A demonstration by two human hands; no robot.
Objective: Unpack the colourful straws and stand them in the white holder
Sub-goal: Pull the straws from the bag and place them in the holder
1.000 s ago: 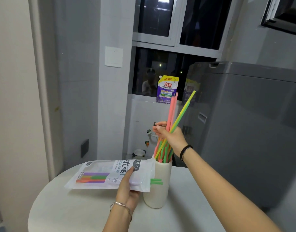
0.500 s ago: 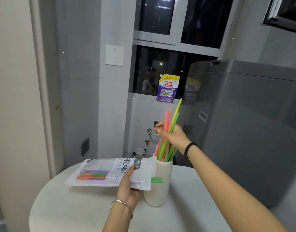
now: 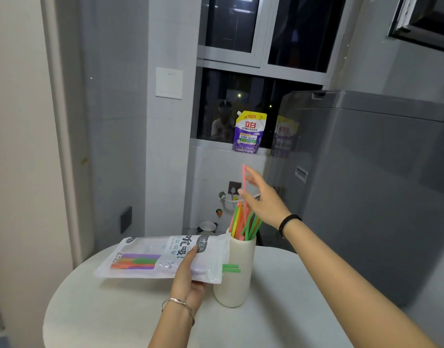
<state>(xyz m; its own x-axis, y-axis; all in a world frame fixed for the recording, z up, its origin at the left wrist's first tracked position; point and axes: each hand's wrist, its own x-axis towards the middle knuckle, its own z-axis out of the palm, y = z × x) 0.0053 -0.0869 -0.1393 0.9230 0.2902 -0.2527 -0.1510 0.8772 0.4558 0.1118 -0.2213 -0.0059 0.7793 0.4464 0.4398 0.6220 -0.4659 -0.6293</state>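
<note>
A white cylindrical holder [image 3: 237,280] stands on the round white table [image 3: 110,312]. Several pink, yellow, orange and green straws [image 3: 248,223] stand in it, and one pink straw [image 3: 244,175] sticks up higher than the rest. My right hand [image 3: 264,200] hovers just above the bundle, fingers spread, with the tall pink straw beside its fingertips. My left hand [image 3: 189,272] grips the white plastic straw packet [image 3: 153,257] and holds it level, left of the holder. Two green straws [image 3: 231,268] poke out of the packet's open right end against the holder's side. More coloured straws show through the packet's window.
A grey washing machine [image 3: 371,187] fills the right side, close behind the table. A purple and yellow detergent pouch [image 3: 249,133] stands on the windowsill. A tap and hose [image 3: 231,197] are on the wall behind the holder. A wall and door frame are at the left.
My right hand lowered the bundle of straws into the holder and opened. The straws dropped down inside it. The left hand and packet stayed put.
</note>
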